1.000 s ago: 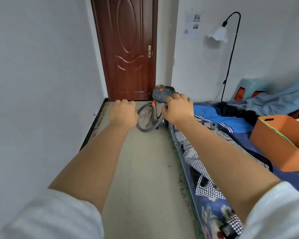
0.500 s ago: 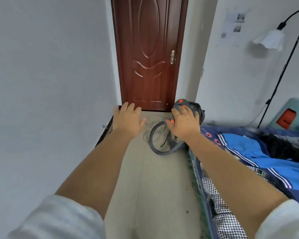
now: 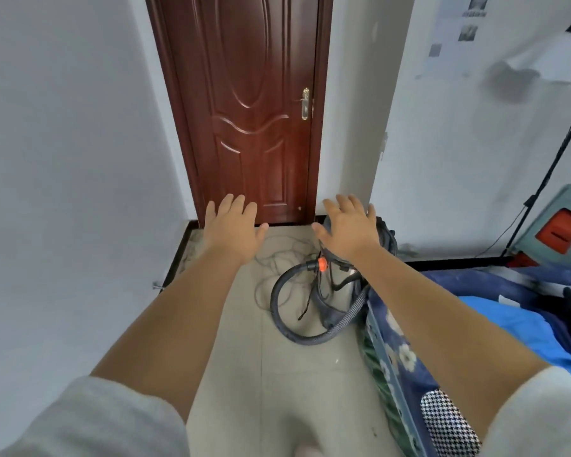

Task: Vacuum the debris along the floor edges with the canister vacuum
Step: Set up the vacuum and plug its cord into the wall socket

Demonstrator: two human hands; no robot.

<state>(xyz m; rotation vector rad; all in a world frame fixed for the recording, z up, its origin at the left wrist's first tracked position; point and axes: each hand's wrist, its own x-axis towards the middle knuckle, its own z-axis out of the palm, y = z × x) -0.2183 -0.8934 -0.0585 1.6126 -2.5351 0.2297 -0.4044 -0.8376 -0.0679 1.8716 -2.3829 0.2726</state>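
A grey canister vacuum (image 3: 338,285) with orange fittings stands on the tiled floor beside the bed corner, its top hidden behind my right hand. Its ribbed grey hose (image 3: 284,324) loops on the floor in front of it, and a thin cord (image 3: 271,258) lies tangled toward the door. My right hand (image 3: 346,225) is stretched out in front of the canister's top with fingers spread, holding nothing. My left hand (image 3: 231,225) reaches forward to the left, fingers straight and empty. Dusty debris (image 3: 192,249) lies along the left baseboard near the door.
A closed dark red door (image 3: 251,110) ends the narrow passage. White walls stand on the left and right. A bed (image 3: 468,324) with blue floral bedding fills the right side. A floor lamp pole (image 3: 554,163) and a green stool (image 3: 557,225) stand at the far right.
The view has come closer to the door and vacuum. Both hands went from loosely curled to fingers spread, and the orange box and most of the bed slid out of view.
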